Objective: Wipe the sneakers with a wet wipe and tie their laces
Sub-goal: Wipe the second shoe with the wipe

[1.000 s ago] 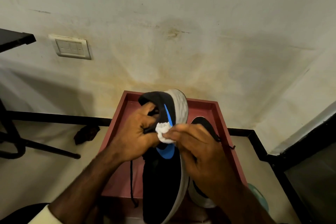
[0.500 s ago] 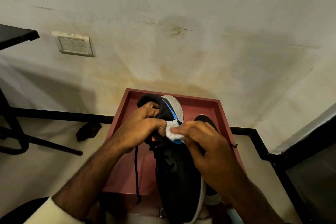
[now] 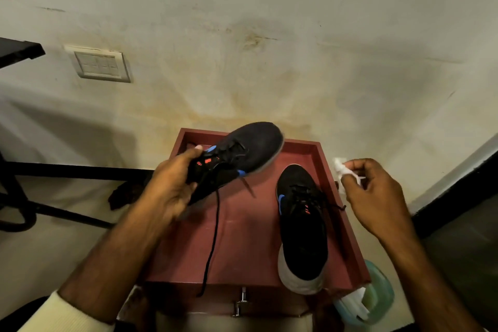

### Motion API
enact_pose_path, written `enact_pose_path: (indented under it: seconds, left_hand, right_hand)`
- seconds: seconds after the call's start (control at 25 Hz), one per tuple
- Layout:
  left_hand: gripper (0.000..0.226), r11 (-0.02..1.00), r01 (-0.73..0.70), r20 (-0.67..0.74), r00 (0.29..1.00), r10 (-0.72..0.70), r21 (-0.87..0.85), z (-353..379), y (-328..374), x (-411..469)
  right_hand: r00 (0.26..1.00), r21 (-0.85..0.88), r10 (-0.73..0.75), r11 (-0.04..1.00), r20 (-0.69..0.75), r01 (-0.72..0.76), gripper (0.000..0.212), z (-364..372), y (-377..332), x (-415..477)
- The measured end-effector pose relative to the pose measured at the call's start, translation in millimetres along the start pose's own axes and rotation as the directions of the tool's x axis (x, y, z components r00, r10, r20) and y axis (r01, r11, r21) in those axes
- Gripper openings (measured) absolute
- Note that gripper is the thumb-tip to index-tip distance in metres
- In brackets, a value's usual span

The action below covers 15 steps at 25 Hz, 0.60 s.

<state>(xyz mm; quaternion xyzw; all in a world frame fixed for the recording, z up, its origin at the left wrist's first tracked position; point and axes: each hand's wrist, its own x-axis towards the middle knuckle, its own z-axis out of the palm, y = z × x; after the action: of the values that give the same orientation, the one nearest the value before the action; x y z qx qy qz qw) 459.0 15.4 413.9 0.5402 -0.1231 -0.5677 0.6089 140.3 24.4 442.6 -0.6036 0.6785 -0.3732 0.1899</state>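
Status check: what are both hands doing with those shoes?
Left hand holds one sneaker above the red tray, lace dangling. Right hand pinches the wipe, off the shoe. Nothing blocking.

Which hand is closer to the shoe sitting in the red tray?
The right hand, holding the wipe just beside the shoe. The left hand is farther across, holding the other shoe.

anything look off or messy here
The held sneaker in the left hand has an untied lace dangling over the red tray. The other sneaker overhangs the tray's front edge. The wall is stained.
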Motion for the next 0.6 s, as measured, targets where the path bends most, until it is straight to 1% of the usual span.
enact_pose_path:
  seconds: [0.08, 0.16, 0.2, 0.32, 0.48, 0.52, 0.6]
  left_hand:
    - [0.007, 0.991, 0.059, -0.037, 0.997, -0.064, -0.121, 7, -10, -8]
    - [0.011, 0.981, 0.093, -0.053, 0.993, -0.103, -0.172, 14, -23, -17]
    - [0.013, 0.971, 0.113, -0.055, 0.990, -0.127, -0.210, 18, -31, -19]
    - [0.021, 0.925, 0.196, -0.031, 0.976, -0.218, -0.325, 25, -52, -23]
    - [0.024, 0.933, 0.195, -0.048, 0.975, -0.219, -0.302, 32, -75, -20]
    - [0.027, 0.932, 0.192, -0.053, 0.974, -0.219, -0.306, 33, -79, -19]
    - [0.035, 0.927, 0.203, -0.044, 0.973, -0.228, -0.315, 31, -85, -13]
  right_hand:
    - [0.991, -0.233, 0.044, 0.972, 0.123, -0.014, 0.010, -1, 12, 2]
    - [0.956, -0.380, 0.090, 0.925, 0.280, 0.024, 0.013, 2, 23, 2]
    - [0.931, -0.409, 0.120, 0.912, 0.344, 0.033, 0.014, 4, 28, 2]
    - [0.884, -0.484, 0.185, 0.874, 0.429, 0.052, 0.006, 3, 34, 3]
    - [0.773, -0.540, 0.279, 0.836, 0.569, 0.096, 0.019, -1, 32, -1]
    - [0.759, -0.540, 0.290, 0.837, 0.583, 0.094, 0.020, 0, 33, -2]
    - [0.776, -0.516, 0.272, 0.853, 0.570, 0.080, 0.020, 4, 35, -3]
